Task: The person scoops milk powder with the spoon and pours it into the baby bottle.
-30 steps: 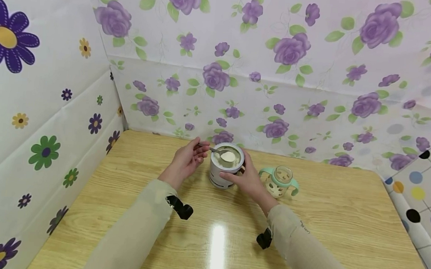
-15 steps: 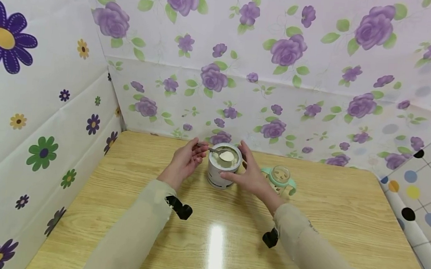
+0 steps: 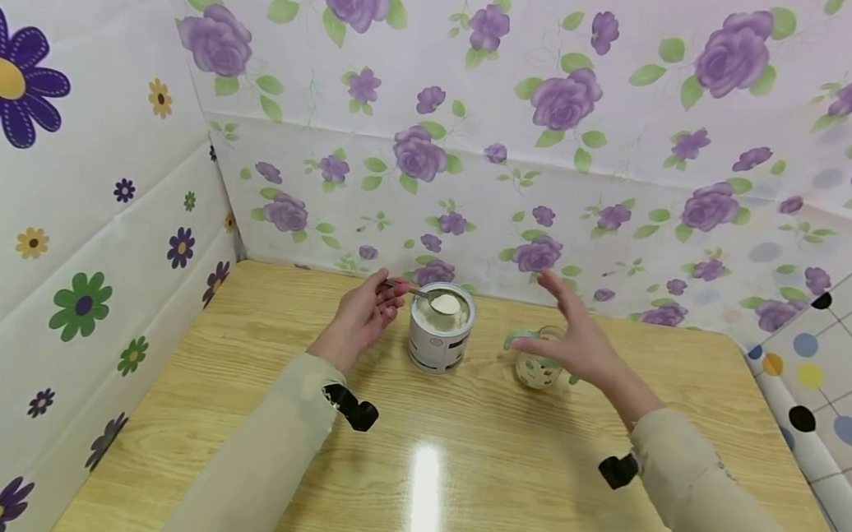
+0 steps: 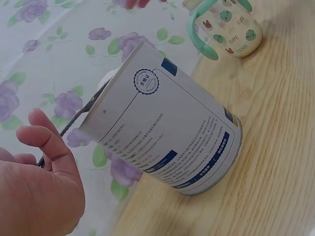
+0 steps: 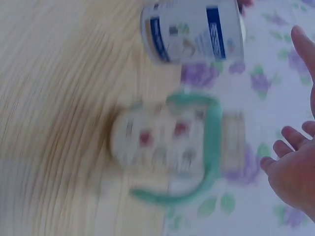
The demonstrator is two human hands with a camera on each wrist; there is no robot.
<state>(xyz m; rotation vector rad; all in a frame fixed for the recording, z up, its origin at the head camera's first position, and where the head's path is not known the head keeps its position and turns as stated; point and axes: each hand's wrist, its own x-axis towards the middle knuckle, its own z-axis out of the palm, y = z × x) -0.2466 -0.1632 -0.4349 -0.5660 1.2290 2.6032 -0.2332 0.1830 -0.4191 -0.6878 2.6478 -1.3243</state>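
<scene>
My left hand (image 3: pixel 363 315) pinches the handle of a spoon (image 3: pixel 417 291), whose bowl carries a heap of white powder (image 3: pixel 446 304). The spoon lies over the mouth of a white can (image 3: pixel 436 351) with powder inside; blue-and-white printing covers its side in the left wrist view. My right hand (image 3: pixel 576 342) is spread, thumb and fingers apart, above a clear baby bottle (image 3: pixel 535 374) with two mint-green handles. In the head view that hand hides part of the bottle's neck. The right wrist view shows the bottle's green collar (image 5: pixel 212 142) and capless neck, slightly blurred.
All of it stands on a wood-grain table (image 3: pixel 352 475), near its back edge. A flowered cloth wall (image 3: pixel 379 90) rises right behind the can and bottle. Another patterned wall (image 3: pixel 88 218) borders the left side, and a dotted sheet (image 3: pixel 832 393) the right.
My right hand has let go of the can and moved right, over the bottle, with its fingers spread. The left hand keeps the loaded spoon over the can.
</scene>
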